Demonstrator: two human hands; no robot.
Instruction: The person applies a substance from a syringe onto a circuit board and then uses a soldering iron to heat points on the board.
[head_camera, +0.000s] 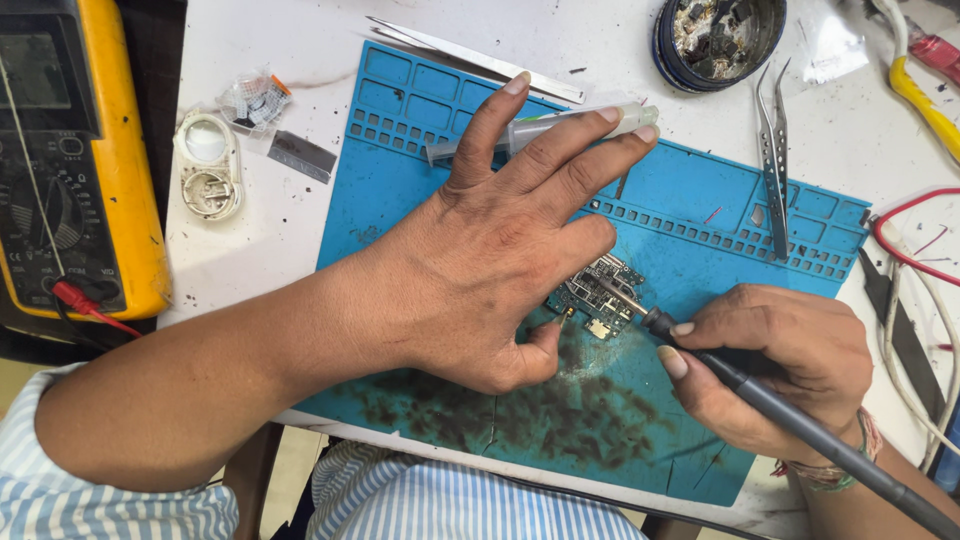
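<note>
step: soldering on a small circuit board (598, 295), tip already on the work; judged mid-joint, not setup.
board: lies on the blue silicone work mat (700, 215), near its middle, partly under the left hand.
left hand (490, 260): flat over the mat, fingers spread wide and stretched out, thumb tip pinning the board's left edge. Fingertips rest on a clear syringe (540, 128) lying across the mat's tray section; touching it, not gripping it.
right hand (780, 365): fingers closed around a dark soldering iron (720, 372), pen-style hold, tip angled down-left onto the board's top face.
iron cable: runs off bottom right.
nearby: tweezers (772, 160) on the mat's right side, second pair (480, 60) above the mat, round tin of scrap parts (718, 38) at top, yellow multimeter (80, 160) far left with red probe lead.
mat: dark burn and flux stains along the near edge.
next move needs: steady thumb pressure so the board can't skate, light tip contact, short dwell. Exact pad can't be made out.
</note>
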